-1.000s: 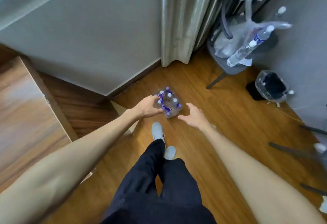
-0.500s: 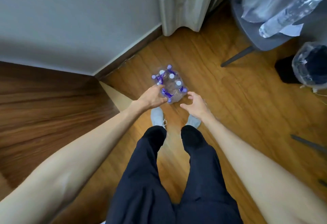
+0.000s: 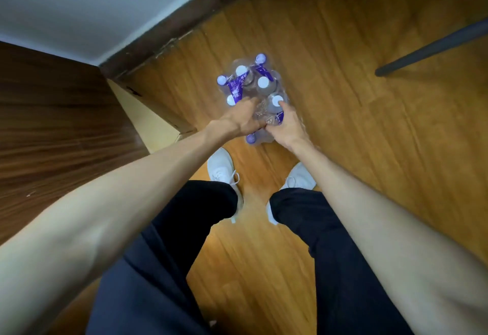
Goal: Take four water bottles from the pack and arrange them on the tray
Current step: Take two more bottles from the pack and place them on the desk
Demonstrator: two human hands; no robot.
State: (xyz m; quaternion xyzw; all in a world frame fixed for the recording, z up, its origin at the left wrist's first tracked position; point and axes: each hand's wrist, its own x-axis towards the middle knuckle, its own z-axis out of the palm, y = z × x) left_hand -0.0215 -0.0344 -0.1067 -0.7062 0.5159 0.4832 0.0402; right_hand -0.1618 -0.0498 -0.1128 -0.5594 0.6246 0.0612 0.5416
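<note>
Both hands, left hand [image 3: 241, 120] and right hand [image 3: 286, 126], grip the pack [image 3: 250, 86]; purple label [image 3: 235, 86] seems illegible.

Dark trousers [image 3: 169, 268] (white sneakers [image 3: 221, 168])

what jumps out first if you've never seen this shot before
The shrink-wrapped pack of water bottles standing on the wooden floor near the skirting board draws the eye, its white caps and purple labels bright against the wood. Both hands are on its near side: the left hand and right hand clutch the crinkled plastic wrap. Below them, white shoes and dark trousers fill the lower frame.
</note>
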